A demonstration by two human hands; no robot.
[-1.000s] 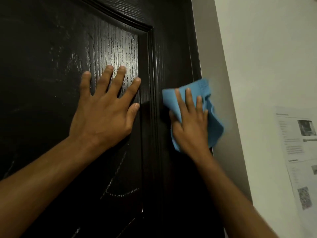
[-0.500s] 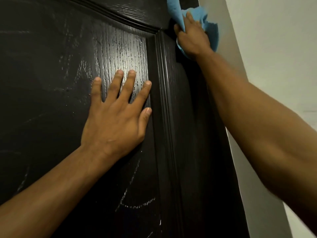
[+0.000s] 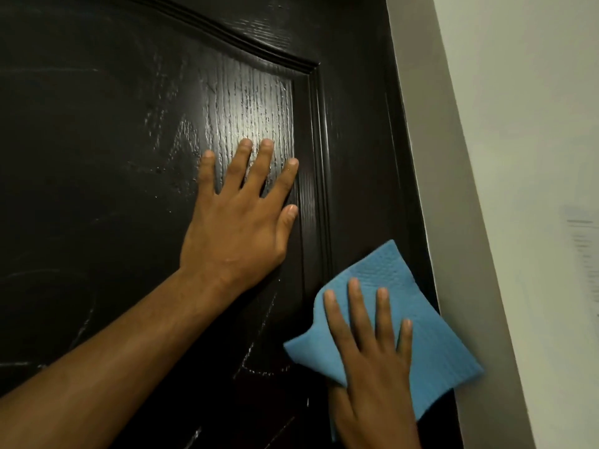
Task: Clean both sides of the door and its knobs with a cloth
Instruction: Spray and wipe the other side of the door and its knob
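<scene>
A dark brown door point(image 3: 113, 140) with wood grain and a raised panel moulding fills the left and middle of the view. My left hand point(image 3: 240, 218) lies flat on the panel, fingers spread and straight. A blue cloth point(image 3: 385, 280) is pressed against the door's right stile, near its edge. My right hand point(image 3: 372, 358) presses on the cloth with straight fingers. Faint whitish streaks mark the panel. No knob is in view.
A grey door frame point(image 3: 453, 222) runs down the right side of the door. Beyond it is a white wall point(image 3: 534, 108) with a blurred printed sheet point(image 3: 583, 254) at the right edge.
My right hand has swept the cloth down the stile from the top of the door to the lower right. My left hand has stayed flat on the panel.
</scene>
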